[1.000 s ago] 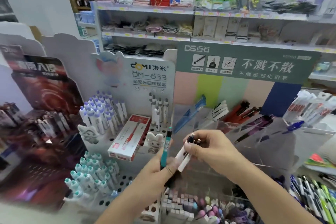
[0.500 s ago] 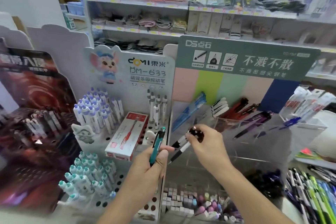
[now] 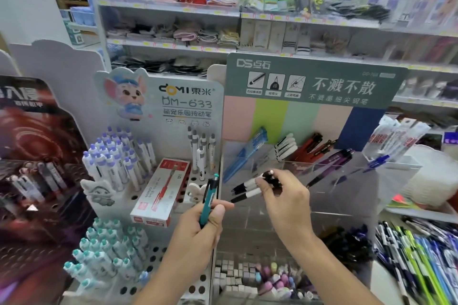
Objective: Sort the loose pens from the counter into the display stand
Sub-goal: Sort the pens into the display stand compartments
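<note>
My left hand (image 3: 198, 228) grips a teal pen (image 3: 209, 199) upright in front of the white perforated display stand (image 3: 158, 262). My right hand (image 3: 285, 202) holds two black-and-white pens (image 3: 245, 189) by their top ends, tips pointing left, over the clear acrylic stand (image 3: 322, 195). That stand's back compartments hold blue pens (image 3: 247, 152), white-and-black pens (image 3: 286, 147), red pens (image 3: 309, 147) and purple pens (image 3: 334, 160).
A red-and-white pen box (image 3: 161, 195) lies on the white stand between purple-capped pens (image 3: 116, 156) and teal-capped pens (image 3: 104, 255). Erasers (image 3: 247, 277) fill a low tray. Loose pens (image 3: 416, 262) lie at the right. A dark display (image 3: 29, 156) stands left. Shop shelves rise behind.
Both hands have risen slightly and drifted apart; the right hand carried the two black-and-white pens up toward the acrylic stand. The camera tilted up and left.
</note>
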